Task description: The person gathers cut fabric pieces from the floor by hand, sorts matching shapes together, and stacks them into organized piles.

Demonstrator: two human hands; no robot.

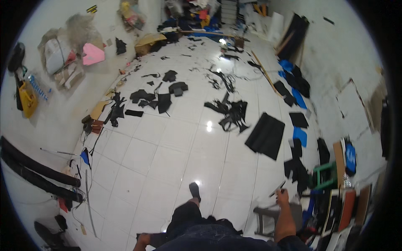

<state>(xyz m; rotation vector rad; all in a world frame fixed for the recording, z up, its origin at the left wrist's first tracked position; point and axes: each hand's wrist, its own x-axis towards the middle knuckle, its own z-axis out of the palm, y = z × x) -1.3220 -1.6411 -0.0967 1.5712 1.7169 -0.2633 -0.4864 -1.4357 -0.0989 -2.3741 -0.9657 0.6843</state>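
My right hand point(283, 196) is out at the lower right, above a grey plastic stool point(268, 217). Its fingers are closed round a slim dark-and-grey hand tool point(276, 189), too small to name surely. Low in the picture, my left hand point(144, 239) is curled beside a dark item point(158, 240); what it grips, if anything, is hard to make out. One foot in a dark shoe point(194, 191) is on the white tiled floor point(167, 167). Ahead to the right lies a large black sheet point(265, 136), with a heap of black scraps point(234, 115) beside it.
More black cut pieces point(163, 102) litter the floor ahead. Black rolls point(42, 171) lean at the left wall. A green stool point(325, 175) and upright boards point(347, 209) line the right side. A long wooden stick point(266, 73) lies farther off, and bags point(56, 54) hang on the left wall.
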